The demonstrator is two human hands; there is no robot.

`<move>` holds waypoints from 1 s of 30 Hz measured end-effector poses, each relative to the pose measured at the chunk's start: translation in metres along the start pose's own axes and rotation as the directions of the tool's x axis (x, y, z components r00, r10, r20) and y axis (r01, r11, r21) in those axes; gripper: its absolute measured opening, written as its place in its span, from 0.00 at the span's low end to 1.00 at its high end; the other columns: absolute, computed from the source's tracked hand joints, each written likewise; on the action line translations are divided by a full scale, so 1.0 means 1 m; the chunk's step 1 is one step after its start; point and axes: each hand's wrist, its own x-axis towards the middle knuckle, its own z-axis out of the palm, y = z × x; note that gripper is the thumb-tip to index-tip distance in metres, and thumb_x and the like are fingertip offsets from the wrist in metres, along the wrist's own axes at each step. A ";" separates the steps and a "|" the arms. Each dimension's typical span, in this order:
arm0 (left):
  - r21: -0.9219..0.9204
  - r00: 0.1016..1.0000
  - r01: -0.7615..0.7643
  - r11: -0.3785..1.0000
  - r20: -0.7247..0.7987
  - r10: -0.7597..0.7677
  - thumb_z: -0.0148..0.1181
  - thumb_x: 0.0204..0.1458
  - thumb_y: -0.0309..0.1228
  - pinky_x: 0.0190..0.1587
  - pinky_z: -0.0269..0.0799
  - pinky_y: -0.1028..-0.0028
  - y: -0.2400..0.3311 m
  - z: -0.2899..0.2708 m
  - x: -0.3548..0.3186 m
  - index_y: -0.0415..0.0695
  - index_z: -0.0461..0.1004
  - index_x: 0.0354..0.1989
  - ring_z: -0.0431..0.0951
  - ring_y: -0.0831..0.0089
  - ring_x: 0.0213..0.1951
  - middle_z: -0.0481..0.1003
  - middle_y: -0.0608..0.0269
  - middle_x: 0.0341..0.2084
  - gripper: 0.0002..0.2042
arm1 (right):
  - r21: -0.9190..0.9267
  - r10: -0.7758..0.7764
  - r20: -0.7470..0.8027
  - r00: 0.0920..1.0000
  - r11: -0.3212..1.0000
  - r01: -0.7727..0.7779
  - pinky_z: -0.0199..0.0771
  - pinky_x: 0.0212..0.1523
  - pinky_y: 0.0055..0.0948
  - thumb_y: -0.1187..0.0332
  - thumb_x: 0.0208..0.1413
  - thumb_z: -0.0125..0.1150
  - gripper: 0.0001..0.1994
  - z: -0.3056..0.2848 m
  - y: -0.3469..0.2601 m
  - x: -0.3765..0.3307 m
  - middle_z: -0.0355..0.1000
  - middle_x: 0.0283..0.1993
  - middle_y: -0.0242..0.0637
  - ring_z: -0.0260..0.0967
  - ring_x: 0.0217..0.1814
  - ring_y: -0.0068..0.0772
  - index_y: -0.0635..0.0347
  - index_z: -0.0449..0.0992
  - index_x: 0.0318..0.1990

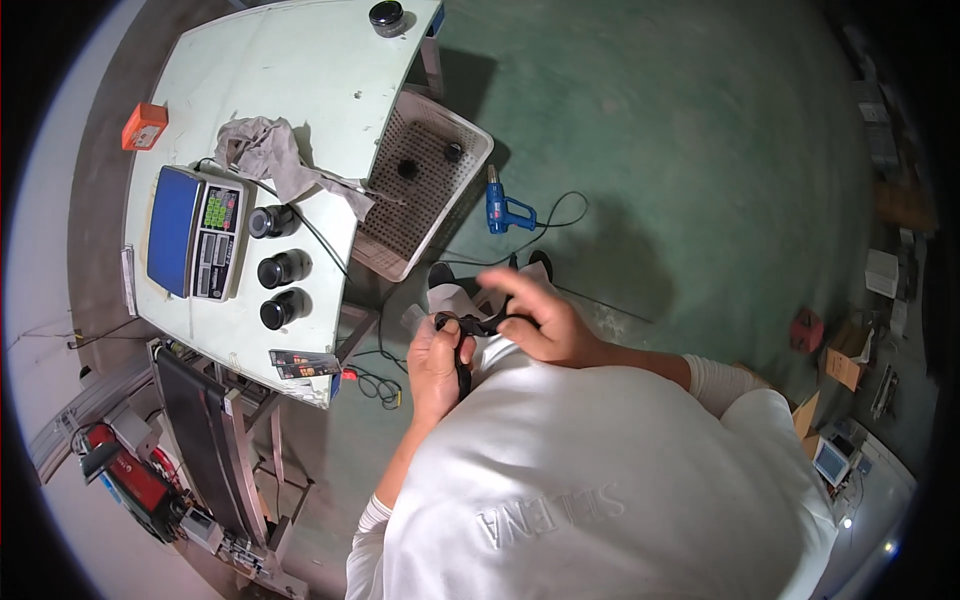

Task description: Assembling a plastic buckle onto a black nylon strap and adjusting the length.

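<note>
In front of my white shirt, both hands are together at a black looped tool (485, 326); blur and my fingers hide its exact kind. My left hand (432, 368) is closed around one side of it, and a black part runs down past the palm. A small clear, film-like piece (413, 317) sticks out beside the left fingertips. My right hand (560, 325) has its thumb against the tool's loop, with the index finger stretched out and smeared by motion.
A pale table (330, 70) at left holds a blue-topped scale (175, 232), a grey cloth (265, 150), several dark jars (278, 268) and an orange box (146, 126). Beside it stands a perforated crate (470, 150). A blue heat gun (500, 208) with its cord lies on the floor.
</note>
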 end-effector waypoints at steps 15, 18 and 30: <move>-0.004 0.991 -0.025 1.000 0.130 0.025 0.52 0.51 0.38 0.28 0.54 0.85 -0.027 -0.009 -0.010 0.42 0.64 0.35 0.60 0.84 0.25 0.63 0.71 0.21 0.12 | 0.041 0.083 0.200 0.976 0.995 -0.093 0.61 0.33 0.17 0.74 0.50 0.52 0.10 0.007 0.012 -0.006 0.69 0.28 0.31 0.63 0.30 0.15 0.63 0.63 0.41; -0.033 0.997 -0.017 0.999 0.081 0.019 0.53 0.50 0.37 0.29 0.56 0.85 -0.030 -0.005 -0.010 0.42 0.65 0.34 0.61 0.84 0.26 0.64 0.71 0.23 0.11 | 0.048 0.029 0.146 0.989 0.998 -0.037 0.61 0.28 0.19 0.73 0.48 0.54 0.10 0.010 0.017 -0.007 0.67 0.24 0.29 0.62 0.25 0.16 0.62 0.64 0.38; 0.045 0.999 0.008 0.999 0.051 -0.011 0.55 0.48 0.31 0.26 0.55 0.85 -0.033 -0.006 -0.009 0.43 0.66 0.32 0.60 0.87 0.24 0.64 0.73 0.22 0.07 | -0.267 -0.211 -0.142 0.967 0.949 0.168 0.61 0.41 0.27 0.66 0.46 0.57 0.12 0.004 0.030 -0.005 0.61 0.38 0.36 0.57 0.44 0.30 0.60 0.70 0.39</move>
